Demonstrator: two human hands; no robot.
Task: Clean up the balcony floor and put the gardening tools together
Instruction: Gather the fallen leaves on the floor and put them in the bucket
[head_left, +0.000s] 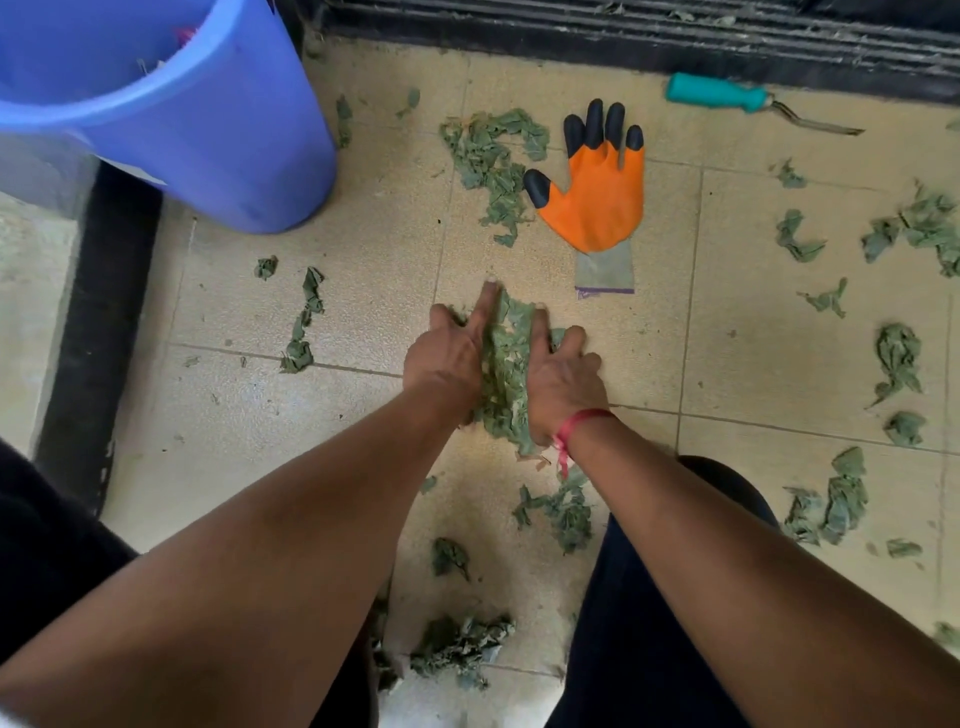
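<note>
- Left hand (447, 353), forefinger straight, presses the leaf pile (506, 364) from 9 o'clock without gripping it.
- Right hand (563, 374), fingers loosely bent, presses the pile from 3 o'clock.
- Orange glove (597, 192) lies flat at the pile's 1 o'clock, with the teal-handled tool (719, 93) farther out.
- Blue bucket (208, 130) stands at 10 o'clock.

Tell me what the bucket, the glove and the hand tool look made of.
Blue bucket: smooth moulded plastic, faintly glossy. Gardening glove: grey knit cuff, matte orange rubbery coating, black tips probably hard plastic. Hand tool: teal handle, plastic or painted wood; thin grey prongs look metal.
</note>
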